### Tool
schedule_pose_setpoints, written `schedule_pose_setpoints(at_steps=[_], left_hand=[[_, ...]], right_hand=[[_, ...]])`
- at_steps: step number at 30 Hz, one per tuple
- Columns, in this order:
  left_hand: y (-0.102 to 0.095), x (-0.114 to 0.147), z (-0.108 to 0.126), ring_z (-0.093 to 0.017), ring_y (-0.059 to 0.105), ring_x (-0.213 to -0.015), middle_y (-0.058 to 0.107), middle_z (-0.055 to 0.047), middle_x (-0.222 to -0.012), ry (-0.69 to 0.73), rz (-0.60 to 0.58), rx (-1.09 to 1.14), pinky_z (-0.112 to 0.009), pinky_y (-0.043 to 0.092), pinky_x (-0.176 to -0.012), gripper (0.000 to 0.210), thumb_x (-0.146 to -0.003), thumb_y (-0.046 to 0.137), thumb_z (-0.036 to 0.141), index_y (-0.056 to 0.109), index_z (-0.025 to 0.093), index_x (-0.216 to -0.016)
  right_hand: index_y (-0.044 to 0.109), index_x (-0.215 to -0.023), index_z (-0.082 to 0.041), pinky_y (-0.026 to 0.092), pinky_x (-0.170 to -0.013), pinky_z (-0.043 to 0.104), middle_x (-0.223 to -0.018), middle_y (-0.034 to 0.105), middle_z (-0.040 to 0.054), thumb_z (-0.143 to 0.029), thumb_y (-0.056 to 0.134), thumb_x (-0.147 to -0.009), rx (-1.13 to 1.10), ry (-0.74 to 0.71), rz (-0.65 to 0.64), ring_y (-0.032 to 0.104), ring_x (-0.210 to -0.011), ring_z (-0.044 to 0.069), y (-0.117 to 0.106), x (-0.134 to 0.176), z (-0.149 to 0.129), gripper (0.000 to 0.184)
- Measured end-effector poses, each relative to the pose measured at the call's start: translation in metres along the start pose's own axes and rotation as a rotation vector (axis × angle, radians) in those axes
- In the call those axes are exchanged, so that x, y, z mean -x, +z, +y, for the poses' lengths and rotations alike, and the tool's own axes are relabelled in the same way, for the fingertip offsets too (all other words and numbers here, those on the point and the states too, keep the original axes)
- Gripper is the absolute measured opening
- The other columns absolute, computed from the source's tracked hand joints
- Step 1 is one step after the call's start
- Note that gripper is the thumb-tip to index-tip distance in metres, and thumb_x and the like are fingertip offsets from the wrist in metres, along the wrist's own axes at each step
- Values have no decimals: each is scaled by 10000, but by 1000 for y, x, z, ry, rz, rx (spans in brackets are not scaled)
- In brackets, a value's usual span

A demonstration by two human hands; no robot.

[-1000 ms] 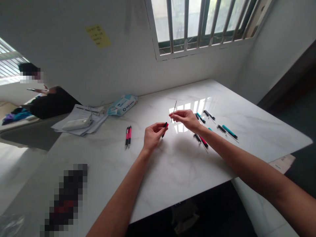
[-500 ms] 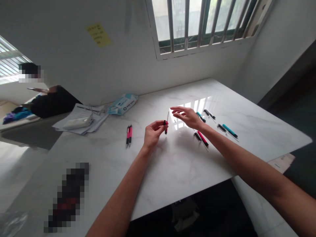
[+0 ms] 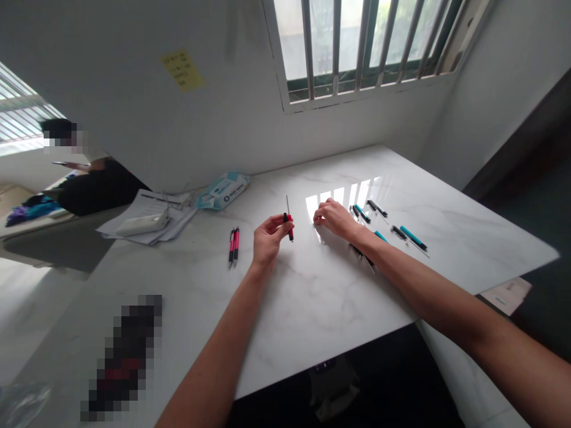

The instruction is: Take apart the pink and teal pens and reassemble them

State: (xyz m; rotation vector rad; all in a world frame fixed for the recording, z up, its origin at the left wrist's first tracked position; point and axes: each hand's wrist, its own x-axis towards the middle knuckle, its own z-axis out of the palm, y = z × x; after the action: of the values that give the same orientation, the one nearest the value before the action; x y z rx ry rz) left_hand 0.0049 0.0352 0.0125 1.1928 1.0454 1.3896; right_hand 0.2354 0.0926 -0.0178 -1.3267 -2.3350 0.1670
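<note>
My left hand (image 3: pixel 267 241) is closed around the parts of a red and black pen (image 3: pixel 291 229), held upright above the table. A thin refill (image 3: pixel 288 205) sticks up from those parts. To the right, my right hand (image 3: pixel 335 217) is lowered to the tabletop, its fingertips pressed together at the surface; whatever they pinch is too small to make out. Two red and black pens (image 3: pixel 234 246) lie side by side left of my left hand. Beyond my right hand are teal pen parts (image 3: pixel 362 214), and my right forearm partly covers other pen parts (image 3: pixel 380 236).
Further right lie a black pen's parts (image 3: pixel 377 208) and a teal barrel (image 3: pixel 413 238) with a refill. A wipes pack (image 3: pixel 223 191) and papers (image 3: pixel 134 220) sit at the back left of the marble-patterned table (image 3: pixel 312 321). Another person (image 3: pixel 100 184) is at far left.
My right hand has come down to the table and its fingers have closed. My left hand has shifted slightly left, still holding the pen parts.
</note>
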Motion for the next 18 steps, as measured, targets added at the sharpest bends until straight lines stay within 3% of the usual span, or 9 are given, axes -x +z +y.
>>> schedule_pose_setpoints(at_steps=[4, 8, 14, 18], left_hand=[[-9, -5, -2, -198, 756, -841, 822, -98, -989, 73, 3, -222, -311, 598, -783, 411, -703, 950, 427, 827, 168, -996], [-14, -7, -4, -220, 778, -856, 833, -88, -973, 103, 1, -413, -306, 597, -781, 331, -769, 886, 425, 844, 184, -992], [-13, -4, -7, -236, 791, -872, 842, -68, -970, 99, -54, -494, -326, 607, -811, 274, -799, 841, 400, 851, 211, -998], [-10, -2, -5, -243, 796, -885, 843, -69, -966, 94, -87, -493, -325, 601, -805, 268, -803, 839, 394, 852, 211, -999]], right_hand=[[826, -977, -154, 497, -862, 337, -975, 801, 109, -106, 689, -958, -174, 11, 54, 674, -935, 225, -4, 3, -2, 146], [822, -1099, -210, 568, -821, 331, -983, 820, 57, -232, 680, -976, -541, 109, 227, 722, -821, 178, -11, 8, -2, 189], [798, -1007, -208, 625, -878, 374, -964, 822, 64, -445, 850, -825, -1079, 185, 365, 774, -906, 215, -24, 8, -13, 303], [737, -969, -211, 622, -829, 358, -929, 805, 46, -465, 912, -752, -1225, 227, 364, 774, -867, 202, -29, 8, -23, 377]])
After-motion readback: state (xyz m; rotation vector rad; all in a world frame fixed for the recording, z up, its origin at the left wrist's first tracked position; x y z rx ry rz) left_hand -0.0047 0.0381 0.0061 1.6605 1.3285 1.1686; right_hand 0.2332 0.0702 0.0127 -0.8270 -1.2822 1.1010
